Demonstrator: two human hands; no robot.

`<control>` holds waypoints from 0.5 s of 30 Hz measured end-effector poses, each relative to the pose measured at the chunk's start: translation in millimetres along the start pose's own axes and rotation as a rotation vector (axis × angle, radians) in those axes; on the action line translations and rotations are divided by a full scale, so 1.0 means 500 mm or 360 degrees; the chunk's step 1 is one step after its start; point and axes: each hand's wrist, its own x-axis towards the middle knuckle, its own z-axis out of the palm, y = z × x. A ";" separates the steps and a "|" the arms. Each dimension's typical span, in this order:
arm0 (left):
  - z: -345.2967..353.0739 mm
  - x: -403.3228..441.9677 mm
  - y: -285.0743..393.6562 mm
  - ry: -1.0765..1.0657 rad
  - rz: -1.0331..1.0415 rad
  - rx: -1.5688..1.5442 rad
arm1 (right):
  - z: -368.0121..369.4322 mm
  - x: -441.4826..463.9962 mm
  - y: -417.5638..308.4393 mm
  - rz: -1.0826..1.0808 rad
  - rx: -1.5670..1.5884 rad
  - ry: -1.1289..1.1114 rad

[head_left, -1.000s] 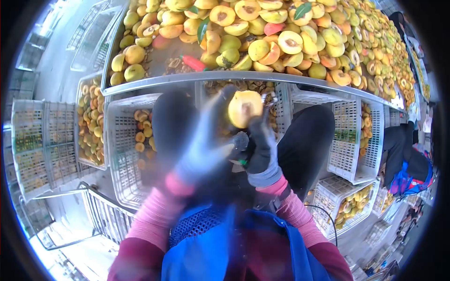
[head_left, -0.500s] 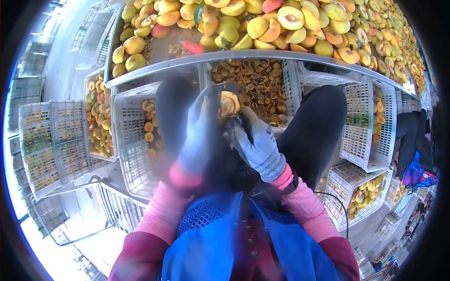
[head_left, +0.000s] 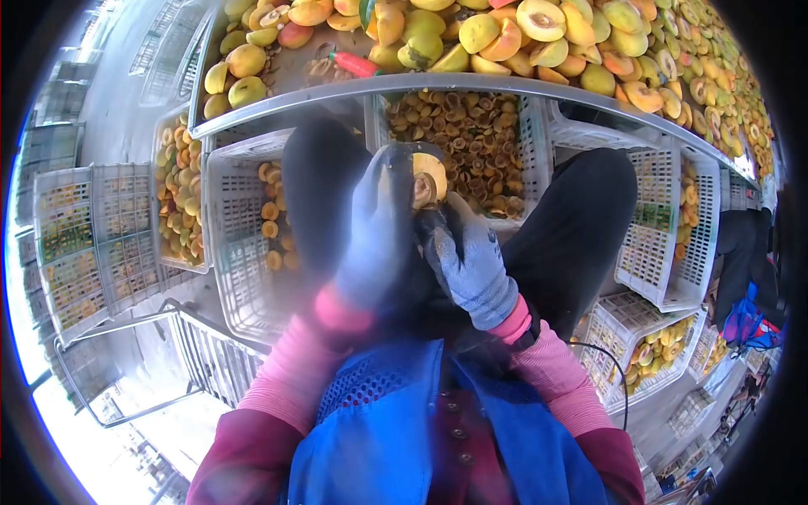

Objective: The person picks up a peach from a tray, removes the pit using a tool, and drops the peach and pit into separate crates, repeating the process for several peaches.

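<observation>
Between my hands, over my lap, is a halved yellow peach (head_left: 429, 178), its cut face and brown stone hollow showing. My left hand (head_left: 370, 223), in a grey-blue glove with a dark palm, is closed around the peach's left side; haze blurs it in part. Just below and right of the fruit, my right hand (head_left: 478, 269), gloved alike, has its fingers curled in. Something dark is at its fingertips, and I cannot tell a tool from the glove's black coating. Behind the hands, a crate (head_left: 532, 160) holds many brown, cupped pieces.
A metal-edged table (head_left: 404, 82) heaped with whole and halved peaches (head_left: 539, 50) spans the far side. A red handle-like object (head_left: 355, 64) lies on it. Crates (head_left: 240, 252) of fruit stand left and right. A metal rack (head_left: 210, 353) is lower left; another person (head_left: 741, 261) sits far right.
The peach half has turned so its cut face shows more fully to me. Both hands stay together around it. The whole view has shifted slightly.
</observation>
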 end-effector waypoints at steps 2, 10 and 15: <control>-0.001 0.000 -0.007 -0.0017 0.0146 0.0193 | 0.002 -0.009 0.001 0.0000 -0.0007 0.0042; -0.022 0.020 -0.049 0.0009 0.0755 0.1072 | 0.012 -0.019 0.039 0.0048 -0.0041 -0.0035; -0.037 0.039 -0.002 -0.0432 0.1155 0.1627 | -0.005 -0.019 0.032 0.0513 0.0485 -0.0323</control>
